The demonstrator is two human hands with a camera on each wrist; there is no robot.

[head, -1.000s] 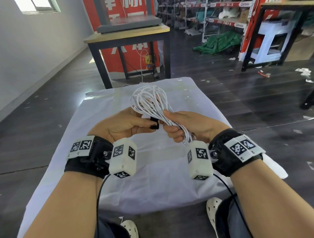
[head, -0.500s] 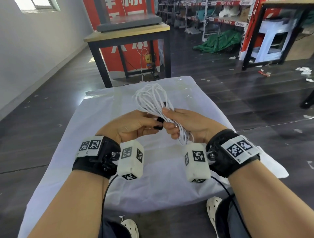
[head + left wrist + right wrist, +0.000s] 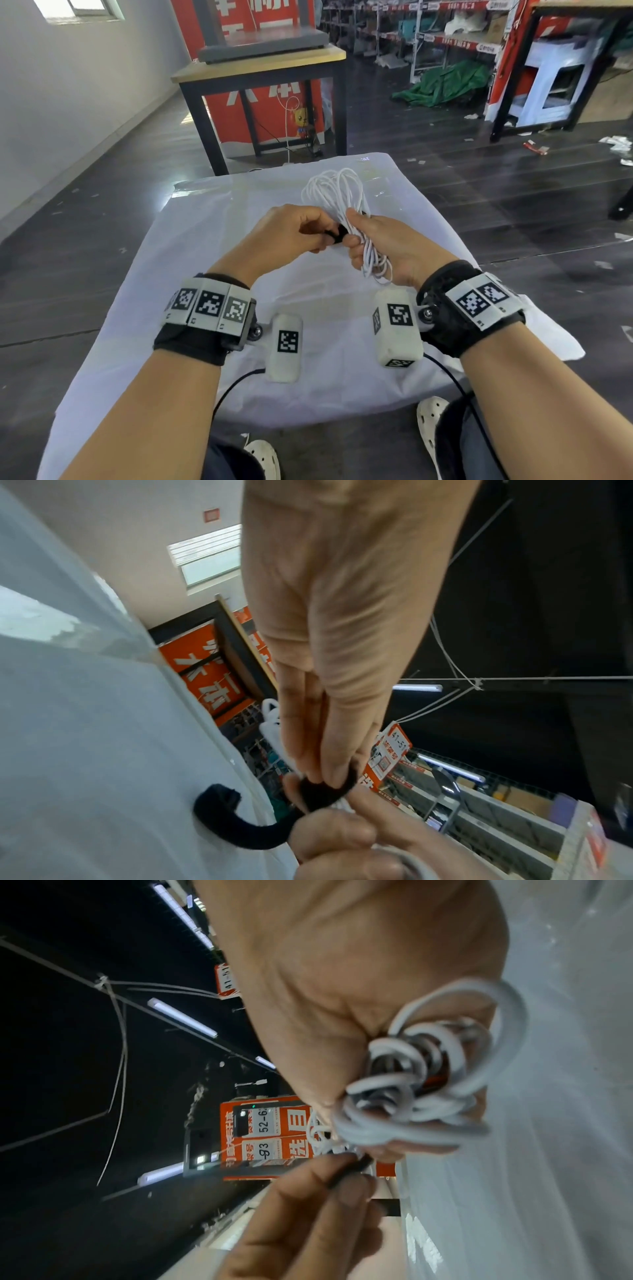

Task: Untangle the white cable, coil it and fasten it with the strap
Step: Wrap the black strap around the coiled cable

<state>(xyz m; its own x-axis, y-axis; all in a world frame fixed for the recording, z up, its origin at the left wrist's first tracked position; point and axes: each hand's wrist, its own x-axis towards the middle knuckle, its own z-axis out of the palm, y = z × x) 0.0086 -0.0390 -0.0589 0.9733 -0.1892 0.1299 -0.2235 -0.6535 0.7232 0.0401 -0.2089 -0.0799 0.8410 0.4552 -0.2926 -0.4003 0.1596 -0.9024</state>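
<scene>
The white cable [image 3: 337,192] is gathered into a long coil above the white-covered table [image 3: 239,212]. My right hand [image 3: 380,240] grips the coil round its middle, so loops stick out both beyond the fingers and back by the wrist [image 3: 428,1069]. A black strap [image 3: 240,829] runs from the coil. My left hand [image 3: 298,233] pinches one end of the strap [image 3: 337,234] between thumb and fingers right against the bundle. In the left wrist view the strap's free end curls down over the cloth. How far the strap goes round the coil is hidden by the fingers.
A wooden-topped table with black legs [image 3: 260,65] stands just beyond the covered one, with a red sign behind it. Shelving racks [image 3: 445,34] and a green tarp [image 3: 445,82] lie at the far right. Dark floor surrounds the table; my white shoes [image 3: 430,416] show below its near edge.
Both hands have moved slightly right and away with the coil. The left wrist has rolled so its back faces up. The left fingers keep their pinch on the strap against the bundle.
</scene>
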